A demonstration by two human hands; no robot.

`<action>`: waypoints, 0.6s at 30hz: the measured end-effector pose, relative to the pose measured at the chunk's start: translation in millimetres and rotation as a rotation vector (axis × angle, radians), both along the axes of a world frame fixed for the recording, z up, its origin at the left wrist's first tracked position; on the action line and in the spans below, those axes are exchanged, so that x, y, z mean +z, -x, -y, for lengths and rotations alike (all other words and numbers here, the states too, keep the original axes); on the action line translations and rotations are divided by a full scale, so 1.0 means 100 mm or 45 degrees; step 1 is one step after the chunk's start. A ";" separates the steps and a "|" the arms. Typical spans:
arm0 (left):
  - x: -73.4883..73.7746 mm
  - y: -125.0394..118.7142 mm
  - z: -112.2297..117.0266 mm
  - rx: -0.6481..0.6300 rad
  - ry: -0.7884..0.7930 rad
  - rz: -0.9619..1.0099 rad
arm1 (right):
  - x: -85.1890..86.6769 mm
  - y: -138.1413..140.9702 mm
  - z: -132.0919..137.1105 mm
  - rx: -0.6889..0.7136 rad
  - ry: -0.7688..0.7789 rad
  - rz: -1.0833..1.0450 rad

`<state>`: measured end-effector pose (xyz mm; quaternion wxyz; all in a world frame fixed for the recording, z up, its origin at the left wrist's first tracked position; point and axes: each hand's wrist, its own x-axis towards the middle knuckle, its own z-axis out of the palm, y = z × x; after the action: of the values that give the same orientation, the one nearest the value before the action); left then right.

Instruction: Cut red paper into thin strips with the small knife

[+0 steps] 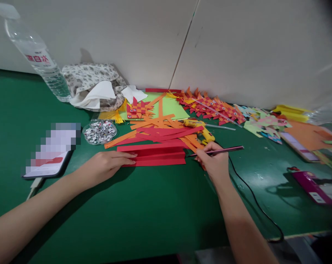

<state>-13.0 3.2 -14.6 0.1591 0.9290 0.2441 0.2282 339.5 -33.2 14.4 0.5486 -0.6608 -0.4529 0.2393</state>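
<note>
While resting the left hand (108,163) on the left end of the creased red paper (160,157) on the green tabletop (143,209), unclear whether pinching, grips a pen-like tool (229,149) in the right hand (215,161) near the other end. Beyond, has red and orange strips (160,132), a yellow glue gun (207,135), then checkered paper fish (215,106).
</note>
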 end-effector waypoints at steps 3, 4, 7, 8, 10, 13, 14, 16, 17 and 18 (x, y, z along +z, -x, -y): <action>0.01 -0.02 0.02 0.022 -0.018 0.001 | 0.01 0.05 0.00 -0.085 -0.097 -0.175; 0.02 -0.04 0.03 0.031 -0.029 0.003 | 0.02 0.09 0.00 -0.088 -0.120 -0.206; 0.05 -0.10 0.06 0.058 -0.067 0.023 | 0.04 0.27 0.03 0.018 -0.127 -0.207; 0.06 -0.12 0.08 0.066 -0.077 0.036 | 0.04 0.36 0.04 0.080 -0.113 -0.197; 0.07 -0.17 0.11 0.076 -0.093 0.062 | 0.05 0.52 0.06 0.212 -0.029 -0.182; 0.08 -0.24 0.16 0.080 -0.090 0.105 | 0.04 0.72 0.09 0.425 0.086 -0.178; 0.08 -0.26 0.18 0.081 -0.077 0.117 | 0.03 0.76 0.10 0.474 0.103 -0.172; 0.09 -0.29 0.21 0.091 -0.033 0.138 | 0.01 0.80 0.11 0.541 0.123 -0.153; 0.09 -0.31 0.23 0.103 -0.003 0.139 | 0.00 0.81 0.11 0.563 0.132 -0.145; 0.10 -0.32 0.24 0.120 0.023 0.143 | -0.01 0.82 0.11 0.580 0.139 -0.137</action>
<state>19.3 -20.7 -5.0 0.1700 0.9008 0.2801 0.2850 257.8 -44.1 13.3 0.4673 -0.5566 -0.5468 0.4157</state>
